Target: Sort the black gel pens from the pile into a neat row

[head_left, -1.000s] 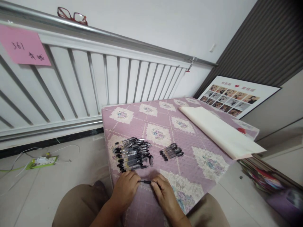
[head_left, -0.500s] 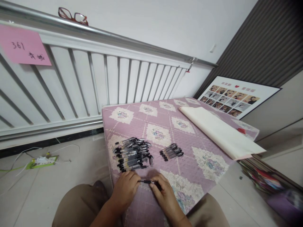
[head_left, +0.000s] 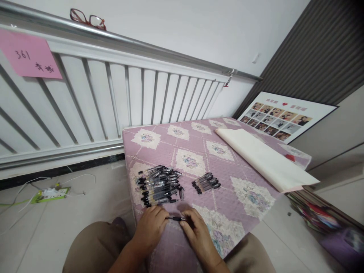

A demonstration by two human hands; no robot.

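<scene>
- Step in hand, as judged: one black pen [head_left: 175,218] is held level between both hands at the near edge of the table, just above the pink quilted cover [head_left: 227,167]; it appears to be worked end to end
- Left hand [head_left: 150,227]: fingers curled narrow, pinching the pen's left end; right hand [head_left: 197,233]: fingertips closed on the right end
- Any further handling calls for both pinches kept in line along the barrel; the exposed length is short
- Containers: none seen; pens lie loose on the cover; a large heap of pens [head_left: 159,184] sits just beyond the left hand; a small row of pens [head_left: 206,182] lies near it, apart
- Cream paper roll [head_left: 264,159] lies at the far right, well apart
</scene>
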